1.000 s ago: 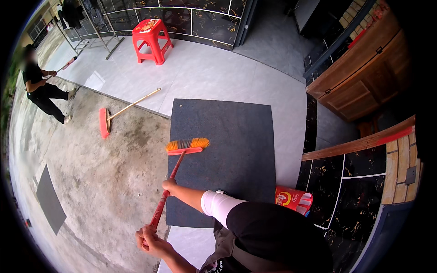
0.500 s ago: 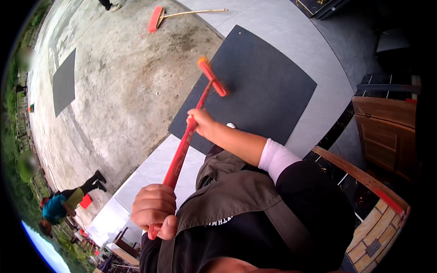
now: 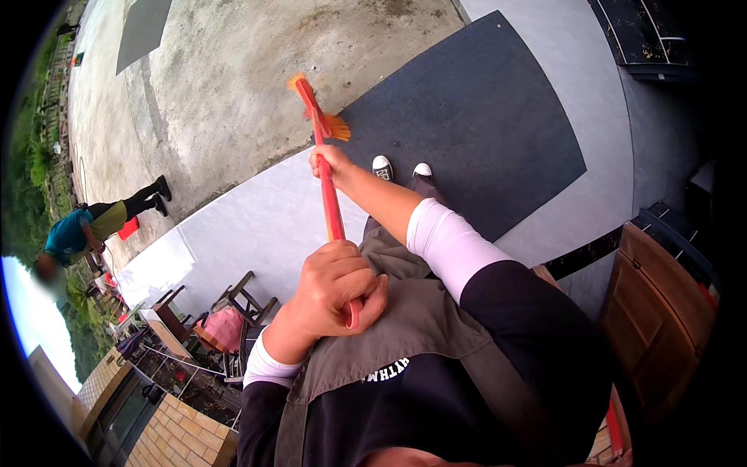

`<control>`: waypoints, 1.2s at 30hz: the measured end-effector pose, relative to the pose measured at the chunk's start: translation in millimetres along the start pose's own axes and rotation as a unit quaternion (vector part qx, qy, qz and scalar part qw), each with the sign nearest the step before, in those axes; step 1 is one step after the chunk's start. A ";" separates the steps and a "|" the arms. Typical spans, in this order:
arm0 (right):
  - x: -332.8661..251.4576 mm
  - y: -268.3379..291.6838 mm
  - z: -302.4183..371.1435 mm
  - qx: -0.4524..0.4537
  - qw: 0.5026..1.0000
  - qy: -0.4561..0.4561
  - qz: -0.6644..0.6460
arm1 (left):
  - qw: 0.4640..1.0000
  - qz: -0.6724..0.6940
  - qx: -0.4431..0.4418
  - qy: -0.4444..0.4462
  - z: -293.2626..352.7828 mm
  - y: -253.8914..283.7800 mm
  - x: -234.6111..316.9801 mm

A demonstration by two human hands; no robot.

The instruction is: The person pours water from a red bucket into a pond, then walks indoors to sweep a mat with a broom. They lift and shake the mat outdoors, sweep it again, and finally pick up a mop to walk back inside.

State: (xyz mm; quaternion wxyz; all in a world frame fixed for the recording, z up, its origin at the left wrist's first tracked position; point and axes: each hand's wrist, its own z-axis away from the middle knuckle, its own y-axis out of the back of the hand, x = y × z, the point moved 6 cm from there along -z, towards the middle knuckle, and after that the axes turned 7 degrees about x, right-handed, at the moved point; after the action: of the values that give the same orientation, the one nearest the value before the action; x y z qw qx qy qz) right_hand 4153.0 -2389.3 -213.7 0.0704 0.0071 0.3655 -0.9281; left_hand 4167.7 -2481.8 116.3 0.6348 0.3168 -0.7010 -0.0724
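Observation:
Both of my hands grip a red broom (image 3: 330, 204) with orange bristles. My left hand (image 3: 340, 284) is closed in a fist around the top end of the handle, close to my apron, and the handle's tip pokes out below it. Farther down the shaft, my right hand (image 3: 333, 162) is wrapped around the handle near the broom head. The broom head lies over the border between the concrete ground and the left corner of a dark mat (image 3: 475, 117); whether the bristles touch the ground I cannot tell.
My shoes (image 3: 383, 167) are on the mat's near edge. Pale tiles (image 3: 257, 202) border rough concrete (image 3: 233, 93). A person (image 3: 78, 233) bends at the left beside a red object (image 3: 128, 228). Wooden stools (image 3: 249, 300) stand lower left; a brown wooden panel (image 3: 654, 311) is at right.
The broom head has swung left, from over the dark mat to its left corner. My view has shifted, bringing both shoes and the stools into sight; a second broom on the concrete has left the picture.

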 end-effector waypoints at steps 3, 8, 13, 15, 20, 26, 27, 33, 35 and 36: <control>28.5 -73.7 9.2 -0.081 0.994 -0.022 -0.063 | 0.999 -0.018 0.028 -0.023 23.0 30.4 22.6; 57.3 -102.4 92.1 -0.057 0.994 -0.024 -0.085 | 0.963 0.175 0.151 -0.139 87.0 134.1 68.7; 124.0 -34.9 104.8 0.088 0.984 -0.089 -0.128 | 0.856 0.305 0.409 -0.081 134.5 176.4 22.2; 159.1 3.3 81.2 0.149 0.975 -0.095 -0.134 | 0.891 0.311 0.325 -0.061 138.5 169.2 -2.5; 196.1 -24.9 -1.4 0.022 0.985 -0.141 -0.093 | 0.980 0.167 0.090 -0.056 167.5 137.8 -24.0; 191.7 -140.2 -65.8 -0.146 0.986 -0.065 -0.038 | 0.992 0.042 0.062 -0.101 249.5 141.9 -51.5; 200.9 -160.7 -56.8 -0.137 0.989 -0.056 -0.006 | 0.987 0.035 0.114 -0.111 265.9 157.6 -44.9; 339.9 -189.0 -9.3 -0.043 0.968 -0.203 0.143 | 0.917 0.010 0.360 -0.171 360.5 255.0 16.5; 399.9 -165.2 17.0 0.015 0.938 -0.285 0.198 | 0.907 0.008 0.381 -0.178 379.8 263.7 35.3; 431.4 -144.2 24.2 0.039 0.923 -0.317 0.215 | 0.903 -0.008 0.394 -0.172 386.9 263.7 39.8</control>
State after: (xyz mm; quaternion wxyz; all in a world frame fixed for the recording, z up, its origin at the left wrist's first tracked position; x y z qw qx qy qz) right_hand 3707.3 -2355.7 -126.2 0.3803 -0.2062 0.2774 -0.8578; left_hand 3713.1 -2411.5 211.6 0.3269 0.5297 -0.7679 0.1514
